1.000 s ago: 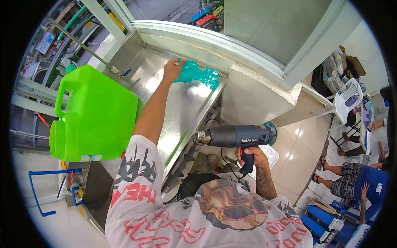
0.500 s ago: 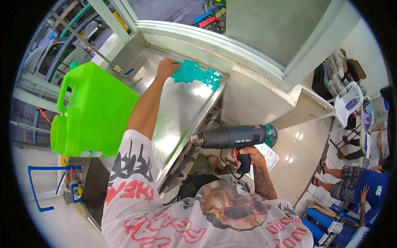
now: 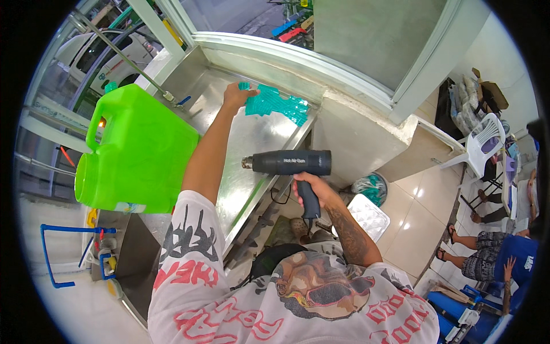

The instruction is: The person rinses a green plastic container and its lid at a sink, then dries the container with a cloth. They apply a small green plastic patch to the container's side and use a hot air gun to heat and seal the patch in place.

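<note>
On a stainless steel counter lies a shiny, ribbed teal plastic sheet with ragged edges. My left hand pinches this sheet at its left end, and a bit of teal shows past the fingertips. Its fingers are closed. With my right hand I grip the handle of a dark grey heat gun, held level over the counter's near right edge. Its metal nozzle points left, toward my left forearm and apart from the sheet. Left of that forearm, a large bright green jug stands tilted, its wide mouth facing left.
A window frame and low wall border the counter's far side. On the floor at right are a bin with teal scraps and a silvery-white tray. Farther right are a white chair and a person in blue.
My right hand has brought the heat gun up and left, over the counter edge, uncovering the bin and tray. My left hand has shifted slightly right and down at the sheet.
</note>
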